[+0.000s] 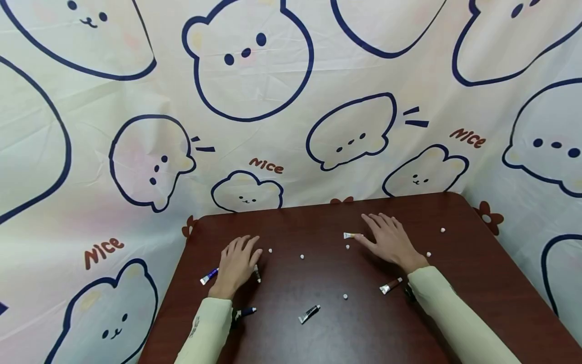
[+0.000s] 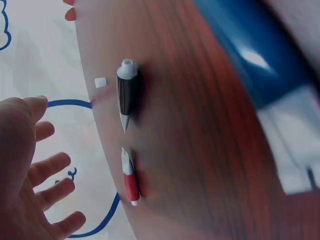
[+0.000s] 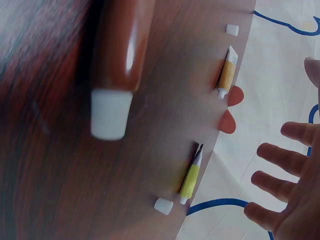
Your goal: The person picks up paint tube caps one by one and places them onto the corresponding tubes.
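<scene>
My left hand (image 1: pixel 236 268) is over the left of the table with relaxed fingers and nothing in its grasp. A blue paint tube (image 1: pixel 209 276) lies left of it; a dark tube (image 1: pixel 257 273) lies partly hidden on its right. A navy tube (image 1: pixel 247 312) is beside the left wrist. In the left wrist view a red tube (image 2: pixel 131 185) shows beyond the fingers. My right hand (image 1: pixel 390 241) is spread, its thumb overlapping an orange tube (image 1: pixel 350 235) in the head view. Beside the right forearm lies a brown tube (image 1: pixel 390 286). In the right wrist view a yellow tube (image 3: pixel 190 180) also shows.
A black tube (image 1: pixel 309 314) lies at the front middle of the brown table (image 1: pixel 273 333). Several small white caps are scattered about, such as one cap (image 1: pixel 345 297) at centre and another cap (image 1: pixel 443 230) at far right. A patterned cloth (image 1: pixel 291 141) hangs behind.
</scene>
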`<state>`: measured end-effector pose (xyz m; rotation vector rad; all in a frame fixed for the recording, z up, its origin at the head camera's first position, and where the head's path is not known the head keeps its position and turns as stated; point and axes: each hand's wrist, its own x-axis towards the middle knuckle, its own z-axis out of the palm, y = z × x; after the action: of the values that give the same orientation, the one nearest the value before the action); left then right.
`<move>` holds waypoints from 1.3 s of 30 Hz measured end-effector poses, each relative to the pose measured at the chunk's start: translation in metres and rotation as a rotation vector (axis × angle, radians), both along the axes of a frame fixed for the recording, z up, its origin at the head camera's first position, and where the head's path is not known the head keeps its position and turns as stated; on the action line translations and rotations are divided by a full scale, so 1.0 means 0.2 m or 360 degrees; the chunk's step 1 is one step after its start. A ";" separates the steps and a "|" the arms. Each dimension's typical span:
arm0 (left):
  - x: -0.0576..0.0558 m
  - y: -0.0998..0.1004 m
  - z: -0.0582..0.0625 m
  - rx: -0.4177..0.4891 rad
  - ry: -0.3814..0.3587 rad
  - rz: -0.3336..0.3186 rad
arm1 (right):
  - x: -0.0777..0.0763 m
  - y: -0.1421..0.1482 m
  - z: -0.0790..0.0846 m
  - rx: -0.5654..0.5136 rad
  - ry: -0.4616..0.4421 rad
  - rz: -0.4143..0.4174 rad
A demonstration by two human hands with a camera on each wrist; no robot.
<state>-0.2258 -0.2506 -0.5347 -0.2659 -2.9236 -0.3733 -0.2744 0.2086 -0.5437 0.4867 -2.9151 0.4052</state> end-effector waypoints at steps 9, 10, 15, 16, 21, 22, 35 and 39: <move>0.06 -0.06 -0.02 -0.0061 0.0181 -0.0104 | 0.01 -0.07 0.02 -0.0016 0.0012 0.0023; 0.07 -0.06 -0.03 -0.0066 0.0207 -0.0124 | 0.02 -0.08 0.02 -0.0020 0.0021 0.0024; 0.09 -0.08 -0.02 -0.0076 0.0243 -0.0210 | 0.02 -0.09 0.00 -0.0054 0.0071 0.0019; 0.10 -0.09 -0.02 -0.0074 0.0232 -0.0218 | 0.02 -0.10 -0.01 -0.0063 0.0082 0.0018; 0.13 -0.10 -0.02 -0.0057 0.0154 -0.0256 | 0.03 -0.13 -0.02 -0.0088 0.0092 0.0011; 0.13 -0.10 -0.02 -0.0053 0.0132 -0.0267 | 0.04 -0.14 -0.02 -0.0088 0.0082 0.0012; 0.18 -0.12 -0.06 -0.0024 -0.0044 -0.0330 | 0.07 -0.19 -0.06 -0.0152 -0.0087 0.0037; 0.18 -0.12 -0.07 -0.0041 -0.0027 -0.0346 | 0.07 -0.19 -0.06 -0.0156 -0.0105 0.0041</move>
<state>-0.1897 -0.2744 -0.5481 -0.5901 -2.9250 -0.3707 -0.2608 0.1700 -0.5549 0.5065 -2.9370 0.5751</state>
